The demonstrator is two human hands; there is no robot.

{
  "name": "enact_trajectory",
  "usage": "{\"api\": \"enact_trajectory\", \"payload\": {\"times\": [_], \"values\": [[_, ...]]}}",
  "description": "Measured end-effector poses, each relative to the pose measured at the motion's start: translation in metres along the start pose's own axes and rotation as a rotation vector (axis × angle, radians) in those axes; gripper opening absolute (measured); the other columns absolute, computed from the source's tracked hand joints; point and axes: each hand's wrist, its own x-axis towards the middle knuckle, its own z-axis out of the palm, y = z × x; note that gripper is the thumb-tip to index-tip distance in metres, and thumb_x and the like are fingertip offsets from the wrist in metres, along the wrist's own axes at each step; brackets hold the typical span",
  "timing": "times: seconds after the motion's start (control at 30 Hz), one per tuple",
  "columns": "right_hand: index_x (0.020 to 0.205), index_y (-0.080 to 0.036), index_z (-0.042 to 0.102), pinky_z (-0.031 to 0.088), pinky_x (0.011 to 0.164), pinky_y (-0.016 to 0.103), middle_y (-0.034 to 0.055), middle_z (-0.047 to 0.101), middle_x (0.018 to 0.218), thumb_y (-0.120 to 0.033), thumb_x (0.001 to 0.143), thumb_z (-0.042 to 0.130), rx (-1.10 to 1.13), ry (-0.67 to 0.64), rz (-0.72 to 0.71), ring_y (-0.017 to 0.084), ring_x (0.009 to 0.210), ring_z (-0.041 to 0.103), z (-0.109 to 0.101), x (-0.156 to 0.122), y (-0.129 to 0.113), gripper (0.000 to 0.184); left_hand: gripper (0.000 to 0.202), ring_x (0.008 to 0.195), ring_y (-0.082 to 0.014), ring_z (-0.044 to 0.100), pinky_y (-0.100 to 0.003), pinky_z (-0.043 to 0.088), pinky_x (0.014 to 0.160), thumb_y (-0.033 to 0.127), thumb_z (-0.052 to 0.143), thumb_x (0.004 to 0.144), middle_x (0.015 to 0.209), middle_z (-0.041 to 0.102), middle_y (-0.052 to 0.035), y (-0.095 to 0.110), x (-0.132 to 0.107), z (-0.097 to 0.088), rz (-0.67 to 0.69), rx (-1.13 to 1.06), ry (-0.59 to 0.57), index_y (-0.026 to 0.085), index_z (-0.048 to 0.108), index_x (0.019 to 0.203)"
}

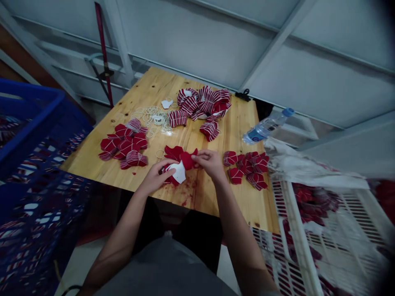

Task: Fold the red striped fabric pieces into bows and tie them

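Note:
My left hand is closed on a white cut-out piece that lies over red fabric pieces, its thumb pressed on top. In my right hand, thumb and fingers pinch a red fabric piece just right of the white one. More red fabric lies right behind, partly covered. Left of my hands sits a pile of red and striped fabric bundles. Another group of red bundles with white lines is right of my right hand.
Farther back lie striped bundles and loose pale rubber bands on the wooden table. A plastic bottle leans at the right edge. A blue crate stands left, a white crate right.

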Motion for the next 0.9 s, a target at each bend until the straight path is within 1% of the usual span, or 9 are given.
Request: {"api": "enact_trajectory", "payload": {"times": [0.1,0.2,0.3,0.4,0.53,0.63,0.7,0.8,0.9], "values": [[0.076,-0.016,0.066,0.048,0.05,0.029,0.0031,0.067,0.063,-0.049,0.056,0.082,-0.202,0.208,-0.03,0.018,0.054,0.063,-0.027,0.001,0.01,0.042,0.031,0.089,-0.0217,0.064,-0.03,0.051,0.081,0.044,0.072,0.073,0.096,0.072,-0.0047,-0.002,0.004,0.011,-0.012,0.01,0.034,0.02,0.072,0.093],[0.097,-0.016,0.07,0.052,0.061,0.031,0.0082,0.069,0.087,-0.045,0.058,0.083,-0.442,0.363,-0.206,0.018,0.066,0.063,-0.029,-0.01,0.012,0.05,0.028,0.081,-0.02,0.063,-0.028,0.05,0.075,0.045,0.072,0.072,0.085,0.071,-0.003,-0.004,0.008,0.021,-0.004,0.032,0.135,0.019,0.071,0.084],[0.106,-0.02,0.069,0.053,0.065,0.03,0.0081,0.067,0.103,-0.042,0.064,0.081,-0.445,0.109,-0.383,0.013,0.065,0.061,-0.006,-0.031,0.004,0.049,0.025,0.077,-0.0187,0.062,-0.028,0.049,0.074,0.043,0.071,0.074,0.08,0.069,-0.0019,-0.003,0.01,0.021,0.02,0.071,0.118,0.019,0.071,0.081],[0.102,-0.023,0.071,0.053,0.069,0.03,0.0055,0.07,0.097,-0.037,0.07,0.078,-0.378,-0.103,-0.415,0.015,0.072,0.064,0.018,-0.044,-0.002,0.037,0.026,0.086,-0.0205,0.064,-0.03,0.05,0.081,0.039,0.072,0.072,0.091,0.071,-0.0038,0.002,0.007,0.01,0.018,0.063,0.068,0.02,0.072,0.091],[0.088,-0.022,0.072,0.053,0.066,0.03,0.0022,0.071,0.079,-0.039,0.084,0.061,-0.232,-0.068,-0.293,0.018,0.07,0.066,0.033,-0.027,-0.001,0.02,0.04,0.099,-0.0239,0.065,-0.033,0.051,0.086,0.036,0.075,0.07,0.111,0.07,-0.0067,0.009,-0.003,-0.013,-0.02,-0.005,-0.042,0.022,0.07,0.108],[0.074,-0.02,0.071,0.053,0.073,0.032,0.0035,0.068,0.075,-0.035,0.09,0.05,-0.309,0.064,-0.322,0.019,0.075,0.065,0.041,-0.001,0.001,0.03,0.043,0.1,-0.0245,0.065,-0.033,0.051,0.087,0.037,0.076,0.07,0.114,0.069,-0.0075,0.009,-0.008,-0.024,-0.017,0.011,0.04,0.021,0.068,0.109],[0.077,-0.018,0.072,0.052,0.08,0.035,0.007,0.067,0.083,-0.034,0.088,0.052,-0.434,0.148,-0.359,0.022,0.083,0.064,0.046,0.011,0.001,0.028,0.043,0.094,-0.0237,0.066,-0.033,0.052,0.083,0.039,0.077,0.067,0.106,0.071,-0.007,0.007,-0.009,-0.027,-0.025,0.023,0.145,0.019,0.068,0.104],[0.098,-0.016,0.073,0.051,0.083,0.037,0.0112,0.064,0.096,-0.042,0.083,0.062,-0.541,0.249,-0.389,0.022,0.084,0.062,0.051,0.011,-0.002,0.033,0.041,0.079,-0.0217,0.066,-0.032,0.053,0.074,0.044,0.079,0.062,0.087,0.071,-0.0044,0.003,-0.008,-0.028,-0.029,0.063,0.254,0.017,0.069,0.091],[0.101,-0.018,0.071,0.051,0.067,0.03,0.0064,0.065,0.088,-0.049,0.074,0.072,-0.367,0.094,-0.352,0.015,0.066,0.058,0.052,-0.005,-0.004,0.042,0.039,0.078,-0.0213,0.065,-0.032,0.052,0.073,0.045,0.079,0.061,0.085,0.071,-0.0038,0.003,-0.006,-0.024,-0.005,0.102,0.24,0.017,0.068,0.086]]}}
